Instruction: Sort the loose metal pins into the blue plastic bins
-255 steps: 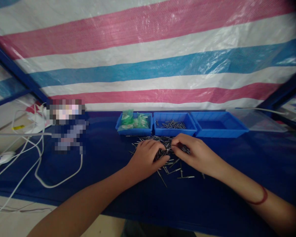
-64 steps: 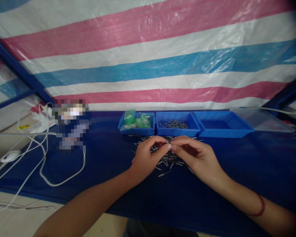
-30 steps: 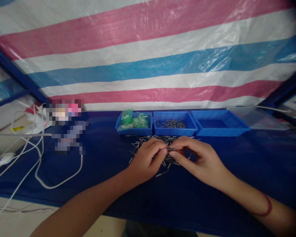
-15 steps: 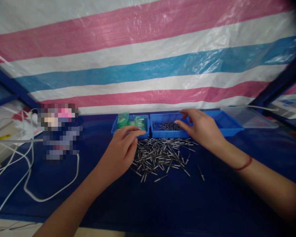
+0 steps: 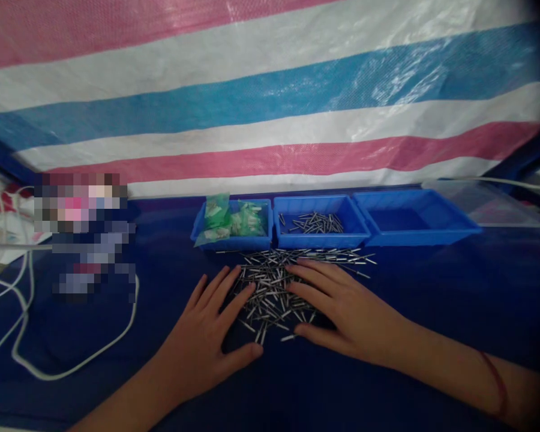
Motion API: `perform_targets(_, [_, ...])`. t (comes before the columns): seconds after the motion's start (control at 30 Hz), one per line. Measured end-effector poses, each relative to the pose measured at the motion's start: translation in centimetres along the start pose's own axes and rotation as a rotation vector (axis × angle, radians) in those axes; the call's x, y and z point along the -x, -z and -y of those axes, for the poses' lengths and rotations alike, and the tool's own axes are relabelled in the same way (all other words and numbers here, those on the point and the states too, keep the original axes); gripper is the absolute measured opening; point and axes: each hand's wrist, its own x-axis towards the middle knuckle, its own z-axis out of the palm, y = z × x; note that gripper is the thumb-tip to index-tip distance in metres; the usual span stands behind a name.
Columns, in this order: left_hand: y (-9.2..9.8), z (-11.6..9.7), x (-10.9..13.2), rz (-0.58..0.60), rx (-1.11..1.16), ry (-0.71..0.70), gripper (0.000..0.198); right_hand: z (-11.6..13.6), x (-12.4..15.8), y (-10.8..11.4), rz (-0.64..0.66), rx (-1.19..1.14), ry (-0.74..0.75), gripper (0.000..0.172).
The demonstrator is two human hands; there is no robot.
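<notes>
A loose pile of metal pop rivets (image 5: 270, 285) lies on the dark blue table, partly covered by my fingers. At its left edge is my left hand (image 5: 211, 333), palm down with the fingers spread. My right hand (image 5: 342, 306) rests on the pile's right side, its fingers stretched over the rivets. Neither hand grips anything. Behind the pile, the middle blue bin (image 5: 321, 241) has some rivets (image 5: 320, 222) on its floor. The left blue bin (image 5: 252, 242) contains green-tinted plastic bags (image 5: 247, 221) with small pieces inside.
A third blue bin (image 5: 414, 219) stands at the right of the row, beside a clear plastic sheet (image 5: 499, 204). White cables (image 5: 63, 375) loop over the table's left side, near a pixelated patch. A striped tarpaulin (image 5: 252, 102) hangs behind the bins.
My right hand has left the middle bin and come down onto the rivet pile. My left hand has lowered and spread its fingers at the pile's left. The view has tilted down.
</notes>
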Motion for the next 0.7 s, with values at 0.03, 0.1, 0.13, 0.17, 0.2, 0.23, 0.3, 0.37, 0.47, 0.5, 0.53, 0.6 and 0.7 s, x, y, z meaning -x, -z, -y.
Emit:
perform_targets(0.03, [0.0, -0.1, 0.0, 0.017, -0.001, -0.017, 0.066, 0.1, 0.2, -0.1, -0.005, -0.025, -0.013, 0.041])
perform_targets(0.1, [0.0, -0.3, 0.0, 0.030, 0.006, -0.037, 0.061, 0.1, 0.7, 0.0, -0.017, -0.075, -0.048, 0.033])
perform_targets(0.13, [0.0, -0.3, 0.0, 0.024, 0.014, -0.040, 0.060, 0.0, 1.0, 0.1, -0.027, -0.095, -0.069, 0.031])
perform_targets(0.17, [0.0, -0.3, 0.1, 0.007, 0.024, -0.037, 0.060, -0.1, 1.4, 0.2, -0.039, -0.108, -0.090, 0.030])
perform_targets(0.2, [-0.1, -0.2, 0.1, -0.013, 0.035, -0.025, 0.063, -0.3, 1.7, 0.4, -0.050, -0.112, -0.110, 0.030])
perform_targets(0.23, [-0.1, -0.1, 0.2, -0.038, 0.044, -0.007, 0.067, -0.5, 2.1, 0.6, -0.062, -0.109, -0.130, 0.031])
perform_targets(0.3, [-0.2, 0.2, 0.4, -0.077, 0.047, 0.036, 0.076, -0.9, 3.0, 0.9, -0.077, -0.079, -0.165, 0.034])
perform_targets(0.37, [-0.3, 0.8, 0.7, -0.088, 0.025, 0.068, 0.084, -1.3, 4.0, 1.1, -0.065, -0.036, -0.191, 0.037])
perform_targets(0.47, [-0.3, 1.6, 1.1, -0.076, -0.046, 0.075, 0.094, -1.7, 5.6, 1.0, -0.025, 0.008, -0.221, 0.041])
perform_targets(0.5, [-0.4, 1.8, 1.2, -0.065, -0.070, 0.068, 0.095, -1.8, 6.1, 0.9, -0.015, 0.010, -0.231, 0.041])
perform_targets(0.53, [-0.4, 1.9, 1.3, -0.054, -0.090, 0.058, 0.095, -1.8, 6.5, 0.8, -0.011, 0.006, -0.242, 0.040])
perform_targets(0.6, [-0.4, 2.0, 1.3, -0.028, -0.119, 0.037, 0.092, -1.9, 7.3, 0.6, -0.016, -0.010, -0.259, 0.037])
perform_targets(0.7, [-0.5, 2.0, 1.2, -0.010, -0.136, 0.013, 0.084, -1.9, 7.9, 0.5, -0.035, -0.024, -0.266, 0.032])
